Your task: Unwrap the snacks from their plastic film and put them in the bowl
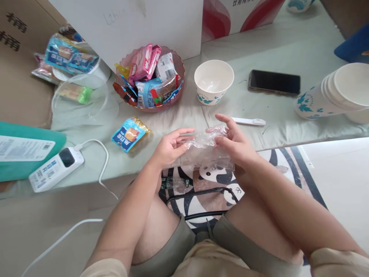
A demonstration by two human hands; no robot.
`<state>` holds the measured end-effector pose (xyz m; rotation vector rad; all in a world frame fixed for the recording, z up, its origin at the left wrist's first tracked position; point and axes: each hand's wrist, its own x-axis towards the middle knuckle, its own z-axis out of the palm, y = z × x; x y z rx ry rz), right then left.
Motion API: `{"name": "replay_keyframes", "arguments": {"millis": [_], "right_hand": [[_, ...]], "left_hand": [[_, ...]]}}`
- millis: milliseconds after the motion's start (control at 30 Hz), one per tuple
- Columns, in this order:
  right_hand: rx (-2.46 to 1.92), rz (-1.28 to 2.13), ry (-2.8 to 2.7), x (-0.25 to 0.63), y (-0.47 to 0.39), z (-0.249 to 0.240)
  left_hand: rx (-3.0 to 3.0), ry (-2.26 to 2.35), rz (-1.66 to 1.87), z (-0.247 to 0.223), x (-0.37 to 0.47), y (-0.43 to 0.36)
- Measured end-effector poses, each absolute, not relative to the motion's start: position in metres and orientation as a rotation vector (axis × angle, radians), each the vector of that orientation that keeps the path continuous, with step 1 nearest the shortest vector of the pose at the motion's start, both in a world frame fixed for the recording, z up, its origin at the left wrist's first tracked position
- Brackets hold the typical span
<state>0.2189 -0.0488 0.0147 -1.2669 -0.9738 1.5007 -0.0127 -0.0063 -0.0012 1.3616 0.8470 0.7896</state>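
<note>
A table draped in pale green cloth (pixel 271 50) spreads under everything, with a large white cardboard box (pixel 161 27) at its far side. In front of that box, left of centre, sits a scalloped pink glass bowl (pixel 177 61) heaped with wrapped snacks; to its right stands a round white paper bowl with teal leaf print (pixel 211 98), some clear plastic inside it. A crumpled sheet of clear, thin plastic film (pixel 207 150) is held between the two hands at the near edge of the table, nearer than the paper bowl. A black rectangular phone (pixel 273 82) lies farther right, and a slim white plastic utensil (pixel 249 121) just beyond the right hand (pixel 239 144).

Film this flimsy probably clings to itself, so a light fingertip hold at both ends and an even, gentle sideways pull should suit it; hard tugging could tear it.

The right hand has its thumb closed on the film against bent fingers, the index raised free. The left hand (pixel 170 148) is loosely curled, thumb and fingers at the film's left edge; whether they pinch it is unclear.
</note>
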Motion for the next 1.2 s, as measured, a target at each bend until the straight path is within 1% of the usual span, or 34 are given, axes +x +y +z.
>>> {"name": "replay_keyframes", "arguments": {"millis": [100, 200, 433, 533, 667, 767, 833, 933, 1033, 1133, 1200], "right_hand": [[-1.274, 1.509, -0.971, 0.217, -0.05, 0.016], [-1.251, 1.524, -0.988, 0.216, -0.05, 0.016], [-1.143, 1.548, -1.014, 0.215, -0.05, 0.013], [-1.203, 1.531, -1.053, 0.213, -0.051, 0.015], [-1.363, 1.367, -1.056, 0.211, -0.05, 0.017], [-1.395, 1.249, -0.997, 0.211, -0.048, 0.015], [-1.395, 1.224, -0.939, 0.212, -0.047, 0.012], [-1.289, 1.254, -0.81, 0.214, -0.044, 0.008], [-1.138, 1.398, -0.776, 0.214, -0.044, 0.01], [-1.197, 1.55, -0.965, 0.211, -0.049, 0.017], [-1.308, 1.556, -1.072, 0.209, -0.053, 0.021]], "left_hand": [[1.391, 0.981, 0.95, -0.004, -0.011, -0.005], [1.274, 1.058, 1.068, -0.006, -0.012, -0.004], [1.197, 1.004, 0.793, 0.001, -0.01, -0.008], [1.14, 1.038, 0.774, 0.002, -0.008, -0.009], [1.074, 1.05, 0.846, 0.003, -0.01, -0.007], [0.894, 0.916, 0.918, 0.005, -0.011, -0.005], [0.827, 0.844, 0.835, 0.007, -0.009, -0.005], [0.894, 0.914, 0.768, 0.008, -0.003, -0.006], [0.927, 0.964, 0.878, 0.008, 0.001, -0.008], [0.971, 0.933, 0.895, 0.008, 0.0, -0.01], [1.037, 0.957, 0.852, 0.008, -0.002, -0.012]]}}
